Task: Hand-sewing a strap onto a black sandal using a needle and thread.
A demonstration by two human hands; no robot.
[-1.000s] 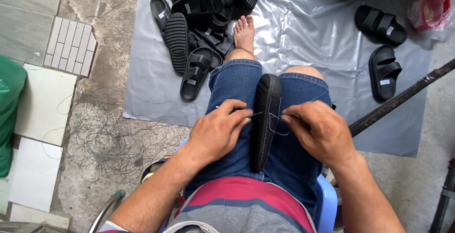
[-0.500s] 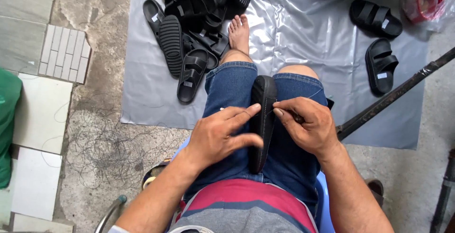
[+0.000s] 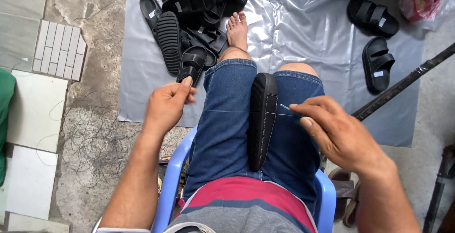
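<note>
While I sit on a blue chair (image 3: 176,176), a black sole (image 3: 262,119) stands on its edge between my legs, in the middle of the frame. My right hand (image 3: 339,133) is just right of the sole, and its fingers are pinched shut on a thin needle (image 3: 285,106) that points at the sole's side. A thin thread (image 3: 227,111) runs straight from the sole to the left. My left hand (image 3: 166,105) is left of my knee, and its thumb and fingers are pinched shut on the end of that thread, pulling it tight. My legs are in blue jean shorts (image 3: 222,133). Past my knees, a grey sheet (image 3: 294,39) lies on the ground. At the top of the frame a pile of black sandals (image 3: 189,20) sits on the sheet by my bare foot (image 3: 237,30). Two more sandals (image 3: 374,39) lie apart at the upper right. Loose thread bits (image 3: 90,138) lie on the floor at the left.
</note>
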